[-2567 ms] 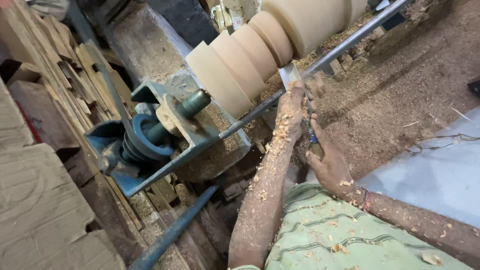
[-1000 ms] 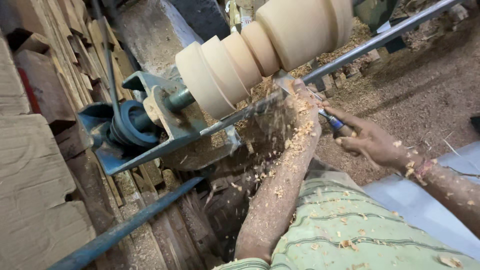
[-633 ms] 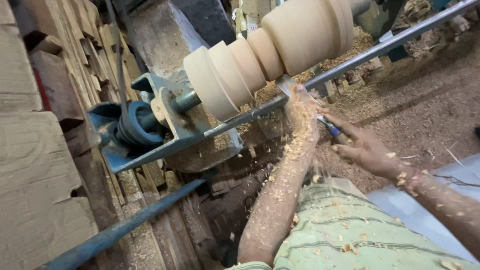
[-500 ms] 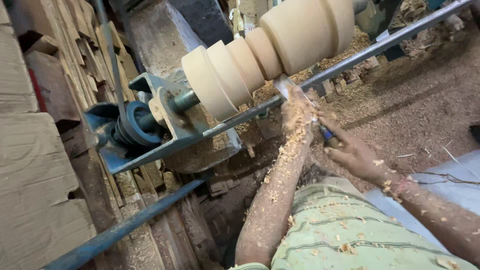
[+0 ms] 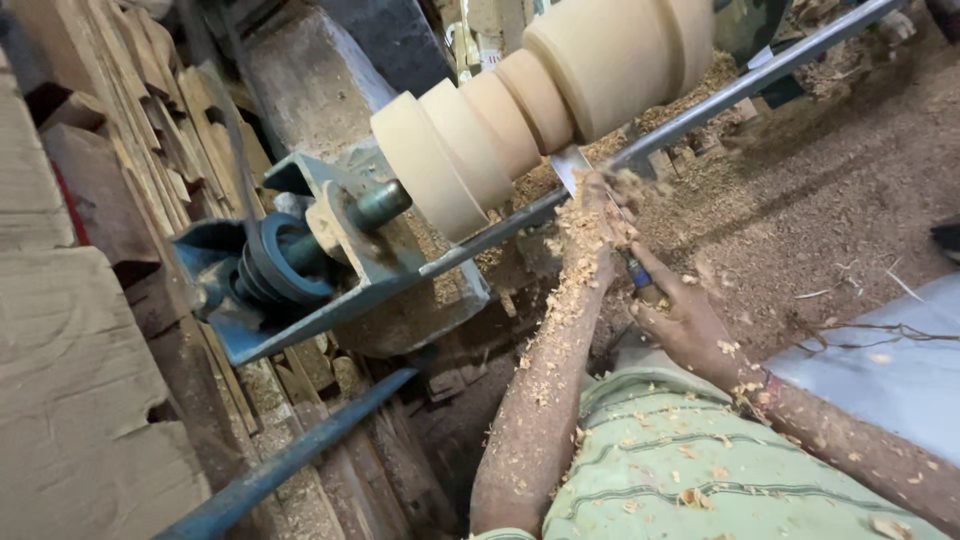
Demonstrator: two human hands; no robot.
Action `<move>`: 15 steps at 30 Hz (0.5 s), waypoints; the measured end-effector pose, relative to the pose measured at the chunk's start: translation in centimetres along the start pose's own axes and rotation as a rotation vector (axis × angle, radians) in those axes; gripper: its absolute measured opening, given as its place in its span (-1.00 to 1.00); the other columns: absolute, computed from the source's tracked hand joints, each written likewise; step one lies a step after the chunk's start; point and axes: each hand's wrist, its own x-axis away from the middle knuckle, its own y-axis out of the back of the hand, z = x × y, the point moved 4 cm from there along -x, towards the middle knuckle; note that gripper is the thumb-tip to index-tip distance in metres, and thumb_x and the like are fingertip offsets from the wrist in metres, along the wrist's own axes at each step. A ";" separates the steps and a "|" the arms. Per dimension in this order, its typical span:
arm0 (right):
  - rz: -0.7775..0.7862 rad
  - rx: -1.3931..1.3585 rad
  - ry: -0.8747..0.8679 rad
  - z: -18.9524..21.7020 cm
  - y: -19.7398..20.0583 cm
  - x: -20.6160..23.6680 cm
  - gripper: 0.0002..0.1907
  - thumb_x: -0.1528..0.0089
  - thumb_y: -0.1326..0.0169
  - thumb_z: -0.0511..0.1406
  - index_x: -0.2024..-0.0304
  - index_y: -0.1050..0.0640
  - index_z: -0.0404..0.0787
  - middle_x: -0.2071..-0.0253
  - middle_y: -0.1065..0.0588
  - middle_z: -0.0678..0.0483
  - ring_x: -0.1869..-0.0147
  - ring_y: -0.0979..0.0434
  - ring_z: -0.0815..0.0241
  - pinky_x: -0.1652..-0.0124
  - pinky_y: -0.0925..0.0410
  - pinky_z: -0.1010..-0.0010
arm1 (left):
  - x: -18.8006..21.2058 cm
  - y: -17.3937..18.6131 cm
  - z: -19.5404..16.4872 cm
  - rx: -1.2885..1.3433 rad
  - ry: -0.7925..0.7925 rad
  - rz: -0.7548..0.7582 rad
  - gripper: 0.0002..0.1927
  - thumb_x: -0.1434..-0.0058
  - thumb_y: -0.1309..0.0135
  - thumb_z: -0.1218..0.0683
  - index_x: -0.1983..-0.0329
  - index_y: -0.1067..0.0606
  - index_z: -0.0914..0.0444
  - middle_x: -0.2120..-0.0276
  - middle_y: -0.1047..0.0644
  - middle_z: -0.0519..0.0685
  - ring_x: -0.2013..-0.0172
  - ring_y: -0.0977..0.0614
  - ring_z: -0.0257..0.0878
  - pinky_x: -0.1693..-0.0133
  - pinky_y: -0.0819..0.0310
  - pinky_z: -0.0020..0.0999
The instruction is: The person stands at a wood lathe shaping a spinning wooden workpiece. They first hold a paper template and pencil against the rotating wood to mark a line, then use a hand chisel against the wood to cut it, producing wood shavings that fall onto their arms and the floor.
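While the pale wood block (image 5: pixel 540 110) sits on the lathe (image 5: pixel 300 270), several steps already cut and the thick end still plain, the left hand (image 5: pixel 592 222) and right hand (image 5: pixel 685 320) clasp a chisel (image 5: pixel 575 165) against it.

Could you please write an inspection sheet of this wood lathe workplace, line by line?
Surface: ground covered with sawdust and shavings.
Job's things: pale stepped wooden workpiece mounted on the lathe; chisel lies on the metal tool rest bar, its blade against the wood.
Clutter: loose shavings below the workpiece; stacked wooden planks at one side.
Grippers: left hand, coated in shavings, presses the chisel at the bar; right hand grips the blue chisel handle.
Cables: nothing seen.
Surroundings: blue metal bracket with dark pulley and shaft; blue metal bar lower down; green striped shirt flecked with shavings.
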 end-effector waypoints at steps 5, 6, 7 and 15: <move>-0.158 -0.087 0.391 2.3 -1.9 0.9 -0.19 -0.23 -0.12 -0.30 -0.51 -0.15 -0.04 -0.40 -0.30 -0.23 -0.41 -0.35 -0.11 -0.28 -0.23 0.15 | 1.2 0.6 -2.3 -0.048 -0.020 0.077 -0.56 -0.43 0.01 -0.20 0.08 -0.46 0.29 0.45 -0.51 -0.08 0.57 -0.56 -0.33 0.61 -0.50 -0.44; -0.182 -0.074 0.342 2.4 -2.4 0.8 -0.18 -0.22 -0.12 -0.30 -0.51 -0.16 -0.01 -0.33 -0.35 -0.20 -0.35 -0.39 -0.09 -0.28 -0.24 0.17 | 1.0 0.8 -2.7 -0.055 0.001 0.079 -0.56 -0.43 0.02 -0.20 0.09 -0.46 0.29 0.47 -0.51 -0.08 0.58 -0.56 -0.33 0.62 -0.50 -0.44; -0.201 -0.060 0.287 2.4 -3.1 1.0 -0.17 -0.21 -0.12 -0.29 -0.52 -0.18 0.01 -0.25 -0.40 -0.18 -0.30 -0.42 -0.07 -0.28 -0.26 0.19 | 1.1 1.0 -2.9 -0.060 0.028 0.075 -0.56 -0.43 0.03 -0.20 0.09 -0.47 0.30 0.48 -0.51 -0.08 0.59 -0.56 -0.33 0.63 -0.49 -0.43; -0.275 -0.120 0.344 4.0 -5.7 1.3 -0.18 -0.20 -0.11 -0.36 -0.50 -0.16 -0.07 -0.43 -0.29 -0.20 -0.47 -0.31 -0.10 -0.34 -0.17 0.19 | 1.3 2.1 -4.6 -0.057 0.078 0.144 -0.66 -0.51 0.09 -0.12 0.09 -0.45 0.26 0.52 -0.47 -0.09 0.63 -0.48 -0.34 0.64 -0.39 -0.43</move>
